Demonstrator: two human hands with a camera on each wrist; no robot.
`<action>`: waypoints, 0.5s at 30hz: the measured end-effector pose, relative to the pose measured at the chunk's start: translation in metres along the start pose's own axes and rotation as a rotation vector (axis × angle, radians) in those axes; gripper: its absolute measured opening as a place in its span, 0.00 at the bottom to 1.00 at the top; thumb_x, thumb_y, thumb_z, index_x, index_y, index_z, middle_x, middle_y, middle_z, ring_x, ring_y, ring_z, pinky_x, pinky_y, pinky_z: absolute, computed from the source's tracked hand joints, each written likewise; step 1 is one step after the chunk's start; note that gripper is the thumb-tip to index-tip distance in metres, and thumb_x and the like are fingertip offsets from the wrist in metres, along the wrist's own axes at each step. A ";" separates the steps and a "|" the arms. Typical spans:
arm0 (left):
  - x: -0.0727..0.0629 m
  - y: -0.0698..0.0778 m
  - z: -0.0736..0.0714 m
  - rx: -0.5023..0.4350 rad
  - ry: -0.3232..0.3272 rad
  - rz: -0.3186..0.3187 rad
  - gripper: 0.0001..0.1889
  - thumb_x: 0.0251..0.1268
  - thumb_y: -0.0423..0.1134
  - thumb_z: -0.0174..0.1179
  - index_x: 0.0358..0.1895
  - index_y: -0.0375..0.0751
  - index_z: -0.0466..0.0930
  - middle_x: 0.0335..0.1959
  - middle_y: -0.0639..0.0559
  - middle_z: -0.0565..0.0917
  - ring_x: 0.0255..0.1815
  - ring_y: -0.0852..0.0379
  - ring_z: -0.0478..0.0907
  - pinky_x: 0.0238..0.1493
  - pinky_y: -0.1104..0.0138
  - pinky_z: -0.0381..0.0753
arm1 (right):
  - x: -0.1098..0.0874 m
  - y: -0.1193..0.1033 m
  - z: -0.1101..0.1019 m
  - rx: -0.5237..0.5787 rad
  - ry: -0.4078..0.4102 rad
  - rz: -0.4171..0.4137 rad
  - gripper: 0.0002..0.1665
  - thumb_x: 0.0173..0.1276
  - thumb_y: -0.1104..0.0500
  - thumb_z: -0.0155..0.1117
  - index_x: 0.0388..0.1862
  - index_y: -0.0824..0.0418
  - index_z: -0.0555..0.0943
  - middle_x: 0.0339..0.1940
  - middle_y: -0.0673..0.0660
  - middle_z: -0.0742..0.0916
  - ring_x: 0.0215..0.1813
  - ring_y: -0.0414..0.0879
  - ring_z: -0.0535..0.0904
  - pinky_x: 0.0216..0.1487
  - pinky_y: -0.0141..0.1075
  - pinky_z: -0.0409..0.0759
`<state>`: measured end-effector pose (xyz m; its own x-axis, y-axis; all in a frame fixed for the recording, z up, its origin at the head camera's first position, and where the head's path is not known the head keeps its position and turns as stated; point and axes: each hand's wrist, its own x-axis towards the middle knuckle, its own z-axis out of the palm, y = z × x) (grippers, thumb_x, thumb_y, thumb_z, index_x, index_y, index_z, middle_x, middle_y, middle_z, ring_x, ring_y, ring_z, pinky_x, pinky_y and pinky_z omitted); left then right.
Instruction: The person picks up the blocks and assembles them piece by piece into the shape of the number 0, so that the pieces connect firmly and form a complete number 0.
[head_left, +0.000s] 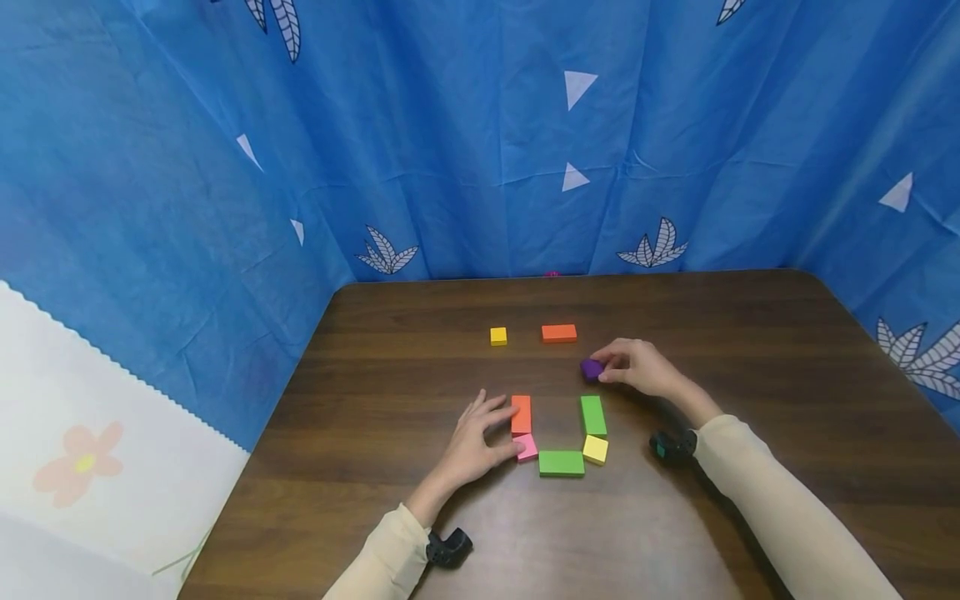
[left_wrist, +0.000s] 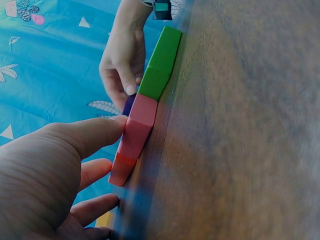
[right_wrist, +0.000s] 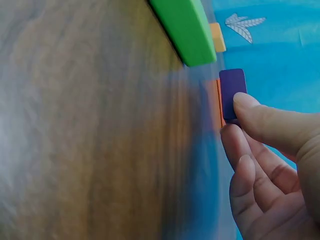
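Above the worktop (head_left: pixel 720 312), a purple block (head_left: pixel 589 370) in a pinch

Facing the far edge, the right hand (head_left: pixel 637 367) grasps the purple block between thumb and fingers, just beyond an upper green block (head_left: pixel 592 414); a pale yellow block (head_left: pixel 596 450) and a lower green block (head_left: pixel 561 463) lie nearer. Toward the left edge, the left hand (head_left: pixel 472 446), fingers loosely extended, touches a pink block (head_left: pixel 529 447) with its thumb, beside an upright-lying orange block (head_left: pixel 521 407). Closer to the far edge lie a deep yellow block (head_left: pixel 498 337) and a crosswise orange block (head_left: pixel 558 333).
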<state>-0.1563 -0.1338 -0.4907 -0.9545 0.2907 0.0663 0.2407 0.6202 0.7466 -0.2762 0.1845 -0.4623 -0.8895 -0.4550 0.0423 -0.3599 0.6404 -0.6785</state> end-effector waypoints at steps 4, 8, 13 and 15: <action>0.000 0.000 0.000 -0.006 0.001 0.003 0.31 0.56 0.51 0.70 0.64 0.49 0.77 0.72 0.47 0.69 0.80 0.41 0.46 0.70 0.32 0.50 | 0.000 -0.001 0.004 0.008 -0.055 -0.035 0.18 0.62 0.62 0.71 0.52 0.61 0.84 0.45 0.57 0.86 0.41 0.47 0.78 0.44 0.37 0.79; -0.001 0.000 0.000 -0.008 0.002 -0.001 0.30 0.56 0.51 0.70 0.64 0.49 0.77 0.72 0.47 0.69 0.80 0.41 0.46 0.69 0.32 0.50 | 0.001 -0.002 0.007 0.018 -0.100 -0.043 0.18 0.63 0.62 0.70 0.52 0.61 0.84 0.44 0.56 0.85 0.40 0.45 0.78 0.44 0.35 0.79; 0.000 0.000 0.000 -0.001 0.000 -0.013 0.31 0.56 0.51 0.70 0.64 0.50 0.77 0.72 0.48 0.69 0.80 0.41 0.46 0.69 0.31 0.51 | 0.002 -0.005 0.009 0.014 -0.111 -0.044 0.18 0.62 0.64 0.70 0.53 0.60 0.84 0.44 0.56 0.85 0.40 0.45 0.78 0.43 0.34 0.79; 0.000 0.000 0.001 -0.001 0.001 -0.015 0.31 0.56 0.50 0.70 0.64 0.50 0.77 0.72 0.48 0.69 0.80 0.41 0.46 0.68 0.31 0.51 | 0.002 -0.006 0.009 0.011 -0.116 -0.045 0.19 0.62 0.64 0.70 0.53 0.60 0.84 0.44 0.56 0.85 0.40 0.45 0.78 0.43 0.34 0.79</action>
<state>-0.1560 -0.1331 -0.4909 -0.9583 0.2805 0.0553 0.2258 0.6239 0.7482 -0.2730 0.1744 -0.4644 -0.8338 -0.5519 -0.0118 -0.3950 0.6114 -0.6857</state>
